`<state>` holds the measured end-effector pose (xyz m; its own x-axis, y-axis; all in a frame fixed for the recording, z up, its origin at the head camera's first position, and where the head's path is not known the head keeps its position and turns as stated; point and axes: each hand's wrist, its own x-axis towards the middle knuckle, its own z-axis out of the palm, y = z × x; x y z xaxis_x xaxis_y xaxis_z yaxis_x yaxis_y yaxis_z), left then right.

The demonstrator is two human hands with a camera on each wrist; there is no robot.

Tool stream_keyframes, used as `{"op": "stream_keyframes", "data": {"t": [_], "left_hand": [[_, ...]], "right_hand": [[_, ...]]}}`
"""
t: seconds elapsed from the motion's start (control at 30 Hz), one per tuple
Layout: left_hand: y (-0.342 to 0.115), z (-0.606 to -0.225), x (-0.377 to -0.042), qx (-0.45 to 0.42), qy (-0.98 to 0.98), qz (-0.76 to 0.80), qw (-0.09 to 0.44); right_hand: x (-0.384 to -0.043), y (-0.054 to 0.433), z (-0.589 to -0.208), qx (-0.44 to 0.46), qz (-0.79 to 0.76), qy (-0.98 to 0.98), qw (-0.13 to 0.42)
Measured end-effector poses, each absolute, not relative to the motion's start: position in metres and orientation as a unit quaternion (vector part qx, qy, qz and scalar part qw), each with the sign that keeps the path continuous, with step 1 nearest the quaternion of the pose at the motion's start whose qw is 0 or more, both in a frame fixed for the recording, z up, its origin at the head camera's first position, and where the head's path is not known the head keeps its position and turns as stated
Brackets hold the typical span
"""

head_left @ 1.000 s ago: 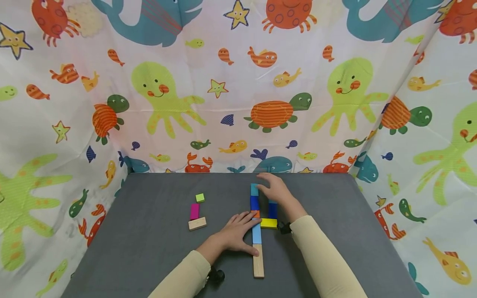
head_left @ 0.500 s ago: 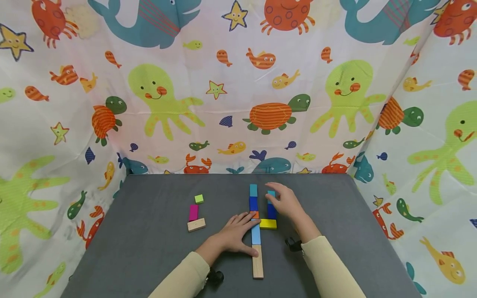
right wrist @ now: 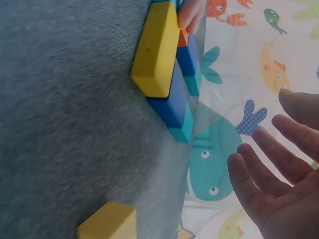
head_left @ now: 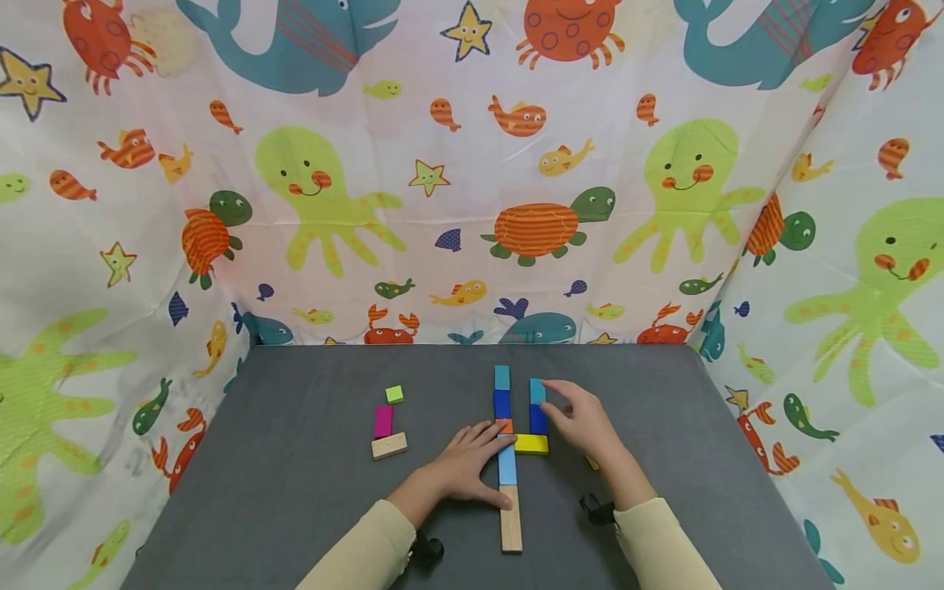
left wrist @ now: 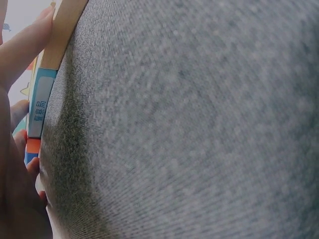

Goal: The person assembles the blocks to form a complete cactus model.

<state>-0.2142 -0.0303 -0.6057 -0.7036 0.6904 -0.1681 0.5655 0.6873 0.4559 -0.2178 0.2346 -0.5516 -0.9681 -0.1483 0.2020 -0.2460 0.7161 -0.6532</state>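
A straight column of toy blocks runs away from the person: a long wooden block (head_left: 511, 524), a light blue block (head_left: 507, 467), an orange block (head_left: 506, 426), a dark blue block (head_left: 502, 404) and a teal block (head_left: 502, 377). My left hand (head_left: 460, 463) rests on it with spread fingers, thumb on the wooden block. A yellow block (head_left: 532, 444) lies crosswise on the column's right, with a second dark blue block (head_left: 539, 419) and teal block (head_left: 537, 391) beyond it. Beside these two is my right hand (head_left: 586, 414); the right wrist view shows its fingers (right wrist: 264, 169) loosely extended, holding nothing.
On the left lie a green cube (head_left: 394, 394), a magenta block (head_left: 383, 421) and a short wooden block (head_left: 389, 445). Another yellow block (right wrist: 108, 221) lies near the right wrist, mostly hidden in the head view. Printed curtains (head_left: 457, 221) border the grey tabletop (head_left: 310, 492).
My right hand has drawn back from the column's far end, moving right and nearer the person, uncovering the right-hand teal block. The left hand has stayed in place.
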Motion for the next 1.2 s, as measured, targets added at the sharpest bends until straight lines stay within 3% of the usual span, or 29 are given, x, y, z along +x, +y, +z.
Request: {"op": "stream_keyframes", "data": {"t": [0.77,1.2], "left_hand": [[-0.029,-0.604,-0.213,0.351,0.903,0.185,0.166],[-0.030,-0.608,-0.215,0.351,0.904,0.183,0.158]], "right_hand": [[-0.176,0.277,-0.574,0.075,0.370,-0.922,0.081],[-0.163,0.306,-0.583,0.054,0.403,-0.913,-0.024]]}}
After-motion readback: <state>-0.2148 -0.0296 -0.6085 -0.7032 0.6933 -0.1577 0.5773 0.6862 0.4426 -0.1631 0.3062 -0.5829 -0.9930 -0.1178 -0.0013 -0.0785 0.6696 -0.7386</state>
